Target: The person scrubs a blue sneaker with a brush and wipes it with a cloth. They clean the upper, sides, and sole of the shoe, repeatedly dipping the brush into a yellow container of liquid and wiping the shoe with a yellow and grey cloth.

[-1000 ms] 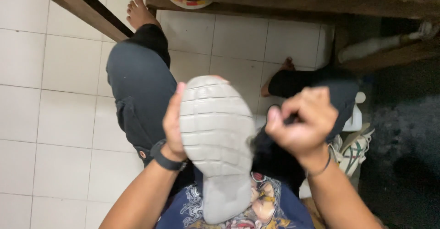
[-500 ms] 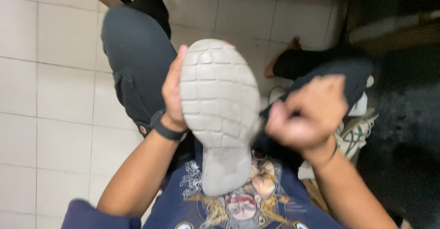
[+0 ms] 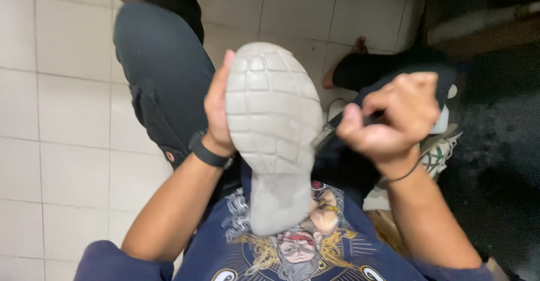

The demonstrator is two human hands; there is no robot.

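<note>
My left hand (image 3: 216, 109) grips the grey-soled shoe (image 3: 274, 129) steady, sole up, while my right hand (image 3: 394, 118), fisted round a dark tool (image 3: 337, 126), should work gently along the edge.

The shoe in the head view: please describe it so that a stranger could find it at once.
Over the seated person's lap, above the white tiled floor, the left hand holds up a shoe, sole toward the camera. Its pale grey, grid-patterned sole sets it apart from the dark trousers and printed shirt.

Left hand (image 3: 216, 109) gripping grey shoe sole (image 3: 274, 129), right hand (image 3: 394, 121) fisted beside it, white tiled floor (image 3: 62, 118)
</note>
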